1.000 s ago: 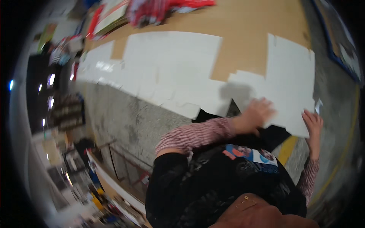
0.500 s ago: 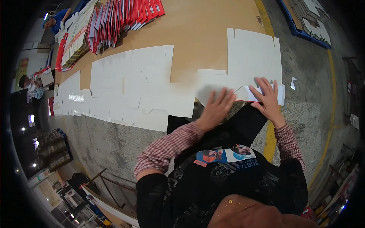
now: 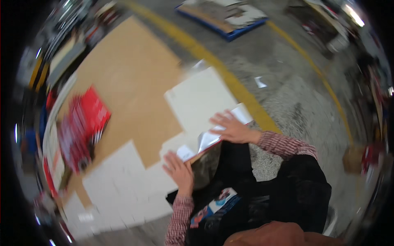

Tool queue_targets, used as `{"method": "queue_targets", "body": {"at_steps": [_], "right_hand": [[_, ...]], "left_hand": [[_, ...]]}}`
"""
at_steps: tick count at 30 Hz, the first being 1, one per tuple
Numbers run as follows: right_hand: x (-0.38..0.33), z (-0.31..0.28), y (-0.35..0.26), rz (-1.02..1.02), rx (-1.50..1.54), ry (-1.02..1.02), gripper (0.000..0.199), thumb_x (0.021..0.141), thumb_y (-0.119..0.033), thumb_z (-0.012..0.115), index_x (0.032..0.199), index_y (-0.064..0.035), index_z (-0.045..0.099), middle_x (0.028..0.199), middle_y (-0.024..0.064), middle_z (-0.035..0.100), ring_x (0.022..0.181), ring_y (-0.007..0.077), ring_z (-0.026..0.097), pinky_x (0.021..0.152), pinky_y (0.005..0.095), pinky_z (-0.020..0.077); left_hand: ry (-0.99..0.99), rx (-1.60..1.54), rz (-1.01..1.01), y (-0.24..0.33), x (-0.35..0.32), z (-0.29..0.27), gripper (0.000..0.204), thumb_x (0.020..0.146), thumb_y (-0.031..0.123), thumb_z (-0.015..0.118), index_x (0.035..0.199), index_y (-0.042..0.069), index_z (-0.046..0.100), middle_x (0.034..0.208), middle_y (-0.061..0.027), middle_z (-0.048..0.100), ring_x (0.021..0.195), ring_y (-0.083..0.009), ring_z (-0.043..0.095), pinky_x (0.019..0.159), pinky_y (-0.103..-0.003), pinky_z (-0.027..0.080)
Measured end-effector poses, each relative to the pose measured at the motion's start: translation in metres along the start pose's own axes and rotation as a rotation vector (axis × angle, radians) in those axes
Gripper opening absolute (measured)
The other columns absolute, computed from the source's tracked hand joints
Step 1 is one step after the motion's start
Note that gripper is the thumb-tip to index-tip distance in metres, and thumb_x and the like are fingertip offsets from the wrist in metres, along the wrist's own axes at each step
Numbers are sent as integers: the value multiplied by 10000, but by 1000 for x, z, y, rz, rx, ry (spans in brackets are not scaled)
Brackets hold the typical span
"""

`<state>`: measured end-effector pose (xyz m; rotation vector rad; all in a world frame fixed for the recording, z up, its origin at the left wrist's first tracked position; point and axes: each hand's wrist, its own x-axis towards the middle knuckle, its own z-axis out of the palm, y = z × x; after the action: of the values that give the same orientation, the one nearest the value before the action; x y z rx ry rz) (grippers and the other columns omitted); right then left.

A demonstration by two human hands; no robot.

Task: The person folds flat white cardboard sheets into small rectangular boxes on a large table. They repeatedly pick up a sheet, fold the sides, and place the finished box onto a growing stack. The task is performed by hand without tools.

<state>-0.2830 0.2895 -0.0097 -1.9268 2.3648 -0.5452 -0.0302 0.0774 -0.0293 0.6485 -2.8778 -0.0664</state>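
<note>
White paper (image 3: 208,140) now has both hands at it, seemingly steadied: left hand (image 3: 180,174) shifted to eight o'clock, right hand (image 3: 234,128) toward two, fingers spread.

One head-worn fisheye view looks steeply down, from above and behind the hands, onto a table (image 3: 123,78).
Ringed in black, the wide frame takes in the black shirt (image 3: 287,184) at the near edge, directly below the lens, and sets the left hand (image 3: 179,172) and right hand (image 3: 232,128) close by, near its middle. It faces outward past them, the table slanting away to the far left with its edges bowed. Floor (image 3: 295,98) spreads along the right; a pallet (image 3: 225,20) sits far off. Toward the left rim, detail blurs.
</note>
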Motion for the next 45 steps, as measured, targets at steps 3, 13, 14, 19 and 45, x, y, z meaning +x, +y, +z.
{"method": "queue_targets", "body": {"at_steps": [3, 13, 14, 19, 45], "right_hand": [[1, -3, -2, 10, 13, 18, 460, 973, -385, 577, 1426, -318, 536, 1598, 126, 329, 1473, 358, 292, 1181, 626, 175], [-37, -19, -33, 804, 893, 928, 562, 949, -203, 653, 1446, -52, 439, 1459, 124, 503, 1350, 296, 474, 1121, 426, 368], [-35, -22, -41, 808, 1095, 953, 565, 946, -179, 654, 1442, -27, 430, 1446, 113, 519, 1317, 281, 513, 1100, 395, 397], [34, -36, -54, 76, 211, 466, 790, 848, -389, 649, 1549, -173, 358, 1611, 151, 297, 1493, 368, 255, 1192, 574, 181], [124, 16, -98, -532, 264, -142, 667, 773, -411, 794, 1344, -182, 539, 1210, 115, 477, 992, 302, 533, 832, 416, 472]], "left_hand": [[-226, -113, 202, 36, 20, -35, 914, 918, 556, 577, 1522, -65, 285, 1620, -261, 210, 1508, -474, 109, 1166, -671, 47], [-299, -235, 482, 67, 43, -38, 1224, 685, 661, 773, 1558, -4, 232, 1621, -189, 264, 1505, -483, 107, 1131, -727, 62], [-306, -348, 535, 83, 48, -34, 1236, 670, 662, 782, 1548, -18, 241, 1606, -199, 281, 1497, -489, 125, 1137, -717, 74], [-318, -394, 474, 98, 36, -37, 1239, 608, 576, 856, 1499, -67, 285, 1500, -280, 359, 1442, -524, 223, 1156, -665, 143], [-59, -15, 116, -48, -42, -52, 600, 842, 43, 608, 1428, 74, 483, 1460, -166, 494, 1301, -280, 509, 1048, -463, 409]]}}
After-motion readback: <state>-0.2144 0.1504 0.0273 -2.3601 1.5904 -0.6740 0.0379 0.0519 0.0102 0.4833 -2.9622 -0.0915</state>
